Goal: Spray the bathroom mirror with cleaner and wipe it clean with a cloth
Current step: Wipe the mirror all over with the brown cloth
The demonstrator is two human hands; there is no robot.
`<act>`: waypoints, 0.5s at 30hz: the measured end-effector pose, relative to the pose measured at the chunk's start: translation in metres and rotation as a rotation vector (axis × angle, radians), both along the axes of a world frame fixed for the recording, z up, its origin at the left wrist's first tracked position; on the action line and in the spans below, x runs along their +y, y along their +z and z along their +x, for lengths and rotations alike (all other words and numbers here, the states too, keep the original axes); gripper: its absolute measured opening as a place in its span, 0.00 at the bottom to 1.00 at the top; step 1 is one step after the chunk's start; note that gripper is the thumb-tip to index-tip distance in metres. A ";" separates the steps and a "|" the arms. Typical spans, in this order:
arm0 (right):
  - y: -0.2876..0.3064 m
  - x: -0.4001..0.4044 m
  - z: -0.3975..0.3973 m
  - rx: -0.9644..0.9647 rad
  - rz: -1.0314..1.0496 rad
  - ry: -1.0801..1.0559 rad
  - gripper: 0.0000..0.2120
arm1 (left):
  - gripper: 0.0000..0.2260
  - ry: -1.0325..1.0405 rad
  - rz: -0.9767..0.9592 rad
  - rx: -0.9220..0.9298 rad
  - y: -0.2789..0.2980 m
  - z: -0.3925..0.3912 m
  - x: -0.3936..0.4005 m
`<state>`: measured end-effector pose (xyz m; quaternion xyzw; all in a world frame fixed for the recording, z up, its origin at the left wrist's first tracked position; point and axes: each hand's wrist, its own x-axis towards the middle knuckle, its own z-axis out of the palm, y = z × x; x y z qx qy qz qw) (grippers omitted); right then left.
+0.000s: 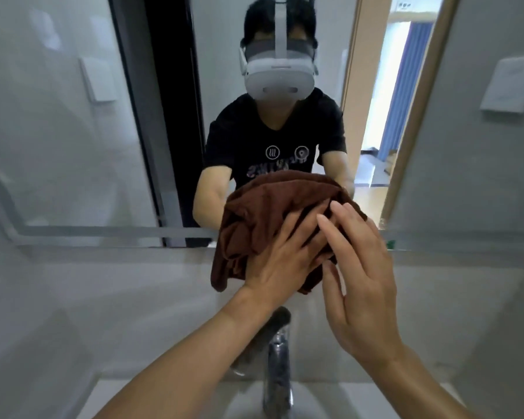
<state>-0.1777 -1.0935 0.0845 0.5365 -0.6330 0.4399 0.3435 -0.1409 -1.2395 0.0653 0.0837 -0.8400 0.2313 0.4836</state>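
A bunched brown cloth (263, 213) lies against the lower edge of the bathroom mirror (88, 131) and hangs a little below it. My left hand (285, 258) presses flat on the cloth with fingers spread. My right hand (360, 267) is beside it on the right, fingers extended, its fingertips touching the cloth's right side. The mirror shows a person in a black T-shirt wearing a white headset. No spray bottle is in view.
A chrome faucet (277, 364) stands below the hands over a white basin (315, 400). A white wall runs under the mirror. The mirror reflects a dark door frame on the left and an open doorway on the right.
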 end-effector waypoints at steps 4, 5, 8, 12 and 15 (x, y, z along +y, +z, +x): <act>0.002 0.036 -0.037 -0.100 -0.055 -0.132 0.27 | 0.25 -0.082 0.001 -0.045 0.008 -0.031 0.030; 0.001 0.046 -0.047 -0.143 -0.080 -0.175 0.27 | 0.26 -0.082 -0.011 -0.066 0.011 -0.038 0.038; -0.001 0.077 -0.079 -0.260 -0.157 -0.303 0.28 | 0.28 -0.058 -0.097 -0.115 0.021 -0.062 0.062; -0.009 0.110 -0.117 -0.362 -0.209 -0.427 0.29 | 0.28 -0.104 -0.180 -0.179 0.029 -0.103 0.098; -0.014 0.132 -0.139 -0.436 -0.255 -0.485 0.29 | 0.27 -0.173 -0.208 -0.259 0.029 -0.143 0.124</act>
